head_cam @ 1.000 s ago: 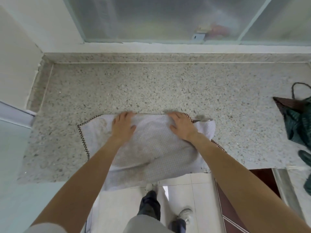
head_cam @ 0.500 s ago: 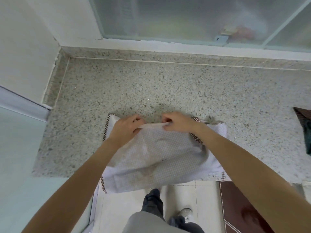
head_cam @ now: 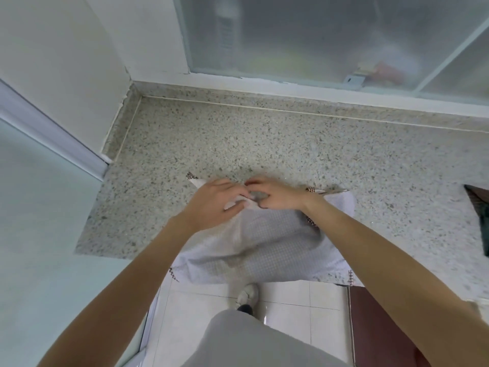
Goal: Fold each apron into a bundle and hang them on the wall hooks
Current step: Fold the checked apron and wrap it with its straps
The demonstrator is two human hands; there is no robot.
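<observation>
A pale checked apron (head_cam: 267, 247) with dark patterned trim lies on the speckled stone counter (head_cam: 264, 149), its near part hanging over the front edge. My left hand (head_cam: 214, 205) grips the apron's far edge, fingers curled round bunched cloth. My right hand (head_cam: 275, 196) pinches the same edge right beside it, fingertips nearly touching the left hand's. The cloth under both hands is gathered toward the middle. No wall hooks are in view.
A dark green and brown cloth (head_cam: 479, 207) lies at the counter's right edge. A frosted window (head_cam: 317, 35) runs behind the counter, a white wall (head_cam: 66, 62) stands to the left. Below are a tiled floor (head_cam: 291, 295), my shoe (head_cam: 247, 295) and a brown cabinet door (head_cam: 381, 327).
My hands went from lying flat and apart on the apron to gripping its far edge and coming together at the middle. The left side of the apron has been drawn inward.
</observation>
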